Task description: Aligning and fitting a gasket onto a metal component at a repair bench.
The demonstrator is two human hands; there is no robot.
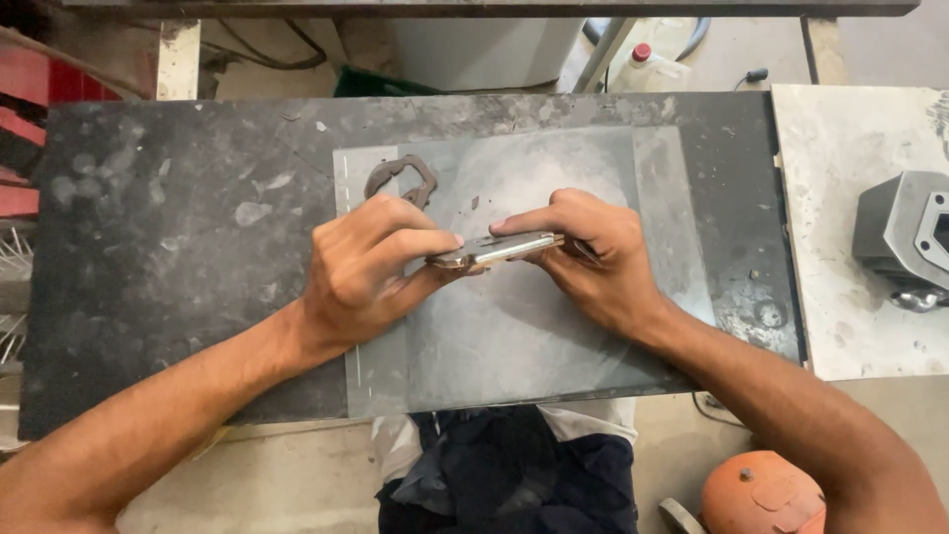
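My left hand point(371, 265) and my right hand point(593, 255) both grip a flat, thin metal plate point(491, 249), held edge-on just above a grey sheet point(514, 336) that lies on the dark worktop point(168, 247). The left thumb and fingers pinch its left end; the right fingers press along its right end. A dark, irregular gasket point(399, 178) lies on the sheet just beyond my left hand.
A grey metal engine part point(905, 232) rests on a pale slab point(840, 198) at the right. A clear bottle with a red cap point(647, 59) lies behind the worktop. An orange rounded object point(761, 494) sits on the floor at lower right.
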